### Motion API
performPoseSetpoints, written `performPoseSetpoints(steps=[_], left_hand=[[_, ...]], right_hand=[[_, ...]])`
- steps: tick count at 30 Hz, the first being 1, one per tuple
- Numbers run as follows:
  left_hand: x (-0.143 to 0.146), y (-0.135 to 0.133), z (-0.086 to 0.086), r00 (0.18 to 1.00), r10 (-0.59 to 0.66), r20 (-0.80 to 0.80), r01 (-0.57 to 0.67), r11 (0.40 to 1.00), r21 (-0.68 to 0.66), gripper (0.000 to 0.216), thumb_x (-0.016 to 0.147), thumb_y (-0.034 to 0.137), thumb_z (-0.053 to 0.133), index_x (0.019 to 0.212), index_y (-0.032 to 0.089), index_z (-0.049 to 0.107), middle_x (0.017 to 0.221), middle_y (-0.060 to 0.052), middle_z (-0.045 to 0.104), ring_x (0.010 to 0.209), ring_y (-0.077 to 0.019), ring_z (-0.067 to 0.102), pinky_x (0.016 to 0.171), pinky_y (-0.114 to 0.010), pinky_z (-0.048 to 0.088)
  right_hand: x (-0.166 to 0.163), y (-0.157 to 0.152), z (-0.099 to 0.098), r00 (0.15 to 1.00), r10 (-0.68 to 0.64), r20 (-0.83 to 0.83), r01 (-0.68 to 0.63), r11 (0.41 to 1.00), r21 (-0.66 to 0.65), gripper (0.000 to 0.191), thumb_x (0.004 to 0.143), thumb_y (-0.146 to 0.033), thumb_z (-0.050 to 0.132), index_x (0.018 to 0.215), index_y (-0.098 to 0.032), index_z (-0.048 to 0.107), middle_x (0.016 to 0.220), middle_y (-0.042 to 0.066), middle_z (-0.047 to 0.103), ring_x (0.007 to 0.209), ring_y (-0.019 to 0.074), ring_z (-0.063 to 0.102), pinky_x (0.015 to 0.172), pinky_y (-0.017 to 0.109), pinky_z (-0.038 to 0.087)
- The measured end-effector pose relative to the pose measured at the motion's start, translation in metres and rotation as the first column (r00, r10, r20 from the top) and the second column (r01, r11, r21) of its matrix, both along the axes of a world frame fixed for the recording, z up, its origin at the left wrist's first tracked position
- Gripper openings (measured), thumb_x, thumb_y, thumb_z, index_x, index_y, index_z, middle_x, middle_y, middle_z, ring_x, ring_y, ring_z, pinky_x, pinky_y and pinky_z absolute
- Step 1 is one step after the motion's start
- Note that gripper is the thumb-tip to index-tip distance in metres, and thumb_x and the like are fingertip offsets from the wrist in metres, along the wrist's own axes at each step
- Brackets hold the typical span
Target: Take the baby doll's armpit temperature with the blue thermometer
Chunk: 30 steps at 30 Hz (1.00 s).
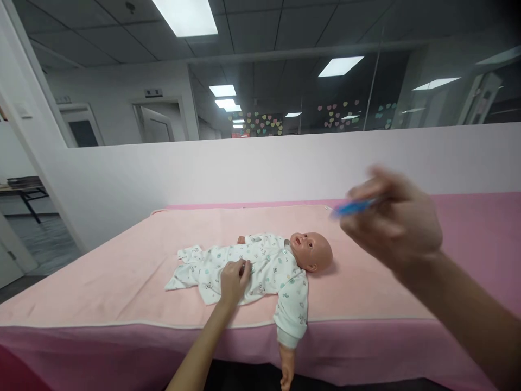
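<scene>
A bald baby doll (pixel 312 252) lies on its back, head to the right, dressed in white printed baby clothes (pixel 264 260). One doll arm (pixel 287 361) hangs over the near edge. My left hand (pixel 235 281) rests on the doll's belly with its fingers curled together; whatever is between them is hidden. Raised to the right, above and beyond the doll's head, my right hand (pixel 394 217) is closed around a thin blue stick-like object (pixel 353 208). Motion blurs both, so its exact kind does not show.
Beneath the doll a peach blanket (pixel 134 271) with a pale edge is spread over a pink cover (pixel 476 233). A low white wall (pixel 293 168) with glass above it runs along the far side. At the left stands a dark-legged table (pixel 26 190).
</scene>
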<state>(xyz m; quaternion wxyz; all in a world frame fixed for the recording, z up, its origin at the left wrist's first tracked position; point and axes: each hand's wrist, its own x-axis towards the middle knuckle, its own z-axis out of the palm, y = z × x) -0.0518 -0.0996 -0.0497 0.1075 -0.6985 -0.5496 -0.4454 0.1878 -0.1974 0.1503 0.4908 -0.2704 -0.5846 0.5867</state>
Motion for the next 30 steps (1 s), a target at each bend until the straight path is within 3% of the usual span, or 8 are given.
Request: performPoseSetpoints(steps=[6,8,10,13,16,20,26,30], left_hand=[[0.000,0.000,0.000,1.000,-0.003,-0.009,0.004,1.000,0.008,0.030,0.086,0.032,0.040,0.063,0.018,0.054,0.052,0.000,0.053,0.055,-0.0131,0.049,0.055,-0.023,0.031],[-0.001,0.000,0.000,1.000,-0.005,-0.008,0.005,1.000,0.005,0.030,0.085,0.032,0.040,0.063,0.018,0.055,0.052,0.000,0.052,0.055,-0.0130,0.049,0.054,-0.023,0.031],[-0.001,0.000,-0.001,1.000,-0.009,-0.005,0.009,1.000,0.004,0.031,0.086,0.033,0.040,0.063,0.018,0.055,0.052,0.000,0.053,0.055,-0.0129,0.048,0.055,-0.023,0.031],[0.000,0.000,-0.001,1.000,-0.012,0.005,0.012,1.000,-0.002,0.032,0.086,0.033,0.039,0.063,0.018,0.054,0.052,0.000,0.053,0.055,-0.0126,0.048,0.055,-0.023,0.031],[0.000,0.001,-0.001,1.000,-0.013,0.008,0.013,1.000,-0.007,0.033,0.087,0.033,0.039,0.061,0.018,0.053,0.052,0.000,0.053,0.054,-0.0125,0.047,0.055,-0.023,0.031],[0.000,0.002,-0.002,1.000,-0.011,0.002,0.011,1.000,-0.003,0.032,0.086,0.033,0.039,0.062,0.018,0.054,0.052,0.000,0.053,0.054,-0.0126,0.048,0.055,-0.023,0.031],[-0.001,0.003,-0.001,1.000,-0.004,-0.001,0.004,1.000,-0.004,0.032,0.086,0.034,0.040,0.062,0.018,0.054,0.052,0.000,0.052,0.054,-0.0124,0.047,0.055,-0.023,0.031],[-0.002,0.004,-0.001,1.000,-0.012,-0.007,0.012,1.000,-0.002,0.031,0.086,0.034,0.041,0.063,0.018,0.054,0.052,0.001,0.052,0.054,-0.0123,0.047,0.056,-0.023,0.031]], right_hand=[[-0.009,-0.015,0.012,0.985,0.126,0.121,-0.104,0.979,-0.177,0.032,0.078,-0.031,0.054,0.049,-0.017,0.054,0.055,0.002,0.061,0.033,0.0053,0.043,0.036,0.019,0.037],[-0.004,-0.021,0.017,0.984,-0.129,-0.119,0.140,0.986,0.094,0.036,0.082,-0.035,0.049,0.049,-0.020,0.052,0.057,0.000,0.061,0.036,0.0054,0.044,0.038,0.019,0.038],[-0.003,-0.023,0.009,0.819,-0.348,-0.456,0.478,0.854,0.207,0.043,0.085,-0.042,0.039,0.047,-0.022,0.048,0.058,-0.002,0.059,0.037,0.0054,0.043,0.040,0.019,0.038],[-0.009,-0.011,-0.025,0.986,-0.163,-0.022,0.159,0.980,-0.122,0.040,0.080,-0.039,0.048,0.047,-0.019,0.048,0.053,0.001,0.057,0.034,0.0060,0.042,0.037,0.020,0.036],[-0.009,0.009,-0.052,0.991,0.063,0.120,-0.011,0.922,-0.388,0.035,0.077,-0.035,0.053,0.049,-0.015,0.049,0.055,0.002,0.059,0.033,0.0041,0.041,0.035,0.018,0.035],[0.006,0.032,-0.065,0.993,-0.113,0.038,0.118,0.969,-0.219,0.036,0.078,-0.039,0.051,0.053,-0.013,0.056,0.062,0.004,0.062,0.036,0.0057,0.045,0.035,0.019,0.035],[0.024,0.065,-0.135,0.955,-0.187,0.230,0.273,0.858,-0.435,0.036,0.082,-0.036,0.047,0.060,-0.011,0.061,0.071,0.009,0.064,0.040,0.0055,0.046,0.032,0.018,0.031],[0.038,0.083,-0.174,0.907,-0.299,0.297,0.407,0.805,-0.432,0.024,0.086,-0.033,0.048,0.097,-0.015,0.059,0.100,0.007,0.060,0.079,0.0144,0.059,0.066,0.029,0.051]])
